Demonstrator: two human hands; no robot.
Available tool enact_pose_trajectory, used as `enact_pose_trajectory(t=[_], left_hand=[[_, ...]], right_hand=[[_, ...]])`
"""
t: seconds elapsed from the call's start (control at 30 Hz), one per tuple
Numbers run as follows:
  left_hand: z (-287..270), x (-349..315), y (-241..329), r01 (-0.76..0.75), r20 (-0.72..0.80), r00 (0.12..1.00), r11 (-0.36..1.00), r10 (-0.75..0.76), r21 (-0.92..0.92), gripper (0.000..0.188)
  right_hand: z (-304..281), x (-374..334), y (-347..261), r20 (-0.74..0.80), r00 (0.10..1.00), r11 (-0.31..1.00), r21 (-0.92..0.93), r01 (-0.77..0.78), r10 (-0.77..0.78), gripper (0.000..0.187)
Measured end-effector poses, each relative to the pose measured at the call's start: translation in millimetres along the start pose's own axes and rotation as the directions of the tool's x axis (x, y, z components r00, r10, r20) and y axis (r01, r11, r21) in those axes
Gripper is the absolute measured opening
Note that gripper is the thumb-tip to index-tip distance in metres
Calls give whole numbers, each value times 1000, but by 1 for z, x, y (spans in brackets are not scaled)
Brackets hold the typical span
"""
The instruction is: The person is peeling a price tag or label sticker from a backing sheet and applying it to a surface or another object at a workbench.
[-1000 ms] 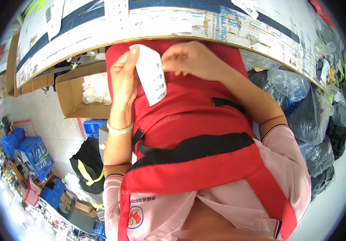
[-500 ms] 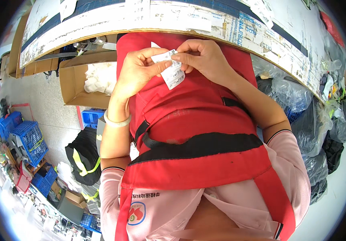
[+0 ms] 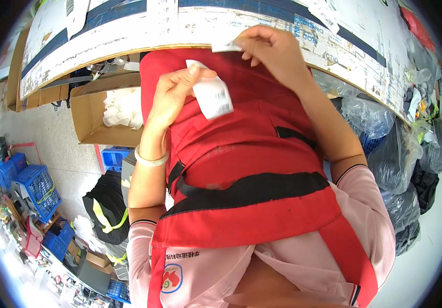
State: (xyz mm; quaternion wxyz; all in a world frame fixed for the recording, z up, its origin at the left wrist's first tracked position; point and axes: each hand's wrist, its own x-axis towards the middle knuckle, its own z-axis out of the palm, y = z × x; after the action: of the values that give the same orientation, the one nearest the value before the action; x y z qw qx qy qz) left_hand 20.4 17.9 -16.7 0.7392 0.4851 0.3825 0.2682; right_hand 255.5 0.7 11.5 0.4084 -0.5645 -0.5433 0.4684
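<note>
Between thumb and fingers my left hand (image 3: 177, 92) pinches a white label (image 3: 213, 97), which hangs down over the red apron (image 3: 231, 136) with dark printed marks along its lower part. My right hand (image 3: 277, 54) is up at the front edge of the worktable (image 3: 277, 37). Its thumb and forefinger are closed on the right end of a small white label (image 3: 225, 46), at the table's edge. Whether this label touches the table top is hard to tell. A light bangle (image 3: 151, 159) circles my left wrist.
Left under the table, a cardboard box (image 3: 95, 134) holds white pieces. Below it are a blue stool-like item (image 3: 114, 158) and a black bundle with a yellow-green band (image 3: 105, 205). Blue crates (image 3: 38, 190) stand farther left. Filled plastic bags (image 3: 390, 164) crowd the right side.
My hands have moved apart. The right went up and forward to the table edge with a small label; the left kept its label near the apron. My view shifted slightly.
</note>
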Motion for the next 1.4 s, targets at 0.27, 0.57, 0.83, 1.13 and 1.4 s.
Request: enact_pose_trajectory(t=[0.27, 0.57, 0.83, 1.13, 1.4], left_hand=[[-5, 4, -3, -42, -100, 994, 995, 52, 93, 37], [0, 4, 1, -61, -121, 990, 994, 72, 86, 31], [1, 4, -4, -33, -107, 994, 999, 37, 37, 30], [1, 4, -8, -17, -101, 995, 1000, 20, 24, 29], [2, 4, -9, -9, -107, 994, 1000, 11, 22, 29]], right_hand=[[-22, 18, 8, -55, 978, 975, 102, -195, 202, 19], [-17, 27, 13, -60, 977, 978, 35, -204, 206, 21], [-16, 28, 16, -66, 978, 980, 30, -199, 200, 21], [-14, 28, 14, -80, 974, 977, -2, -214, 213, 21], [-13, 28, 13, -93, 977, 980, -32, -195, 191, 22]])
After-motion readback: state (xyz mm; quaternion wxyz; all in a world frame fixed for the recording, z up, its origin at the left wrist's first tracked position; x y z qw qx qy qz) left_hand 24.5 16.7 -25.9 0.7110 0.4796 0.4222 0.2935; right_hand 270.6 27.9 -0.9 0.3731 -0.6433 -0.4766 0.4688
